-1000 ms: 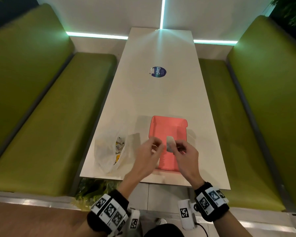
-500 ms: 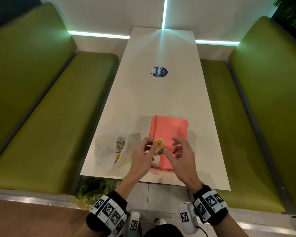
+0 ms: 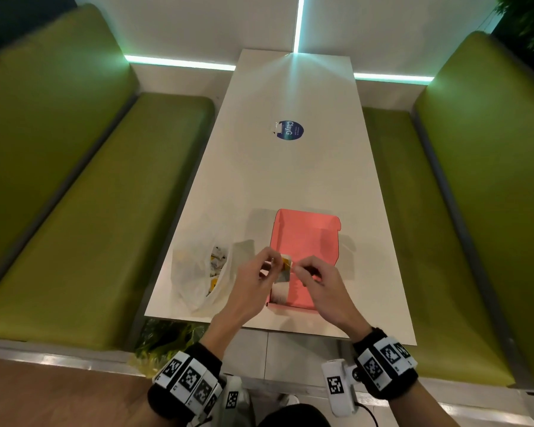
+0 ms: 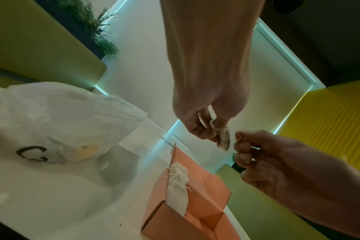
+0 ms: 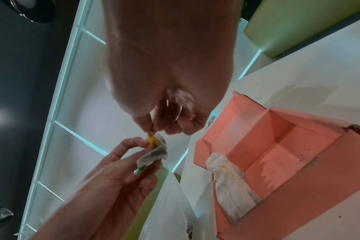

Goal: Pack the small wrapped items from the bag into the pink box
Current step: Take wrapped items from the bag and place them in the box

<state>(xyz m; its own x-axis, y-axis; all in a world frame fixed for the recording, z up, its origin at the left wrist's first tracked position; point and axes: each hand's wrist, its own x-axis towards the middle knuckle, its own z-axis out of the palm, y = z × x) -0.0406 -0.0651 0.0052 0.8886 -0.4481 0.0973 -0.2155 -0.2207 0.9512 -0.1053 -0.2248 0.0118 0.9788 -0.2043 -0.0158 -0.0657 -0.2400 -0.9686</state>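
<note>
Pink cardboard fills the lower centre of the head view, where the pink box [image 3: 305, 238] lies open on the white counter [image 3: 290, 167] with one pale wrapped bundle [image 3: 280, 293] already tucked against its left wall. I hold a small wrapped item [image 3: 285, 262] in the air just above the box's left edge. My left hand [image 3: 253, 278] pinches it, thumb and fingers [image 5: 134, 143] curled onto its yellow end. My right hand [image 3: 318, 282] comes in from the right with its fingers [image 4: 241, 138] curled tight and narrow, the tips just beside the wrapper's far edge; whether they touch it, I cannot tell.

By the look of it, the item is light and soft: a thin, crinkly wrapper around something flat, likely to bend or slip if squeezed hard. The crimped ends seem the safest places to take hold, one in each hand, so the middle stays uncrushed.

To the left of the box, well within my left hand's reach, the white plastic bag [image 3: 195, 272] slumps open on the counter with more small items [image 3: 218, 260] showing at its mouth.
</note>
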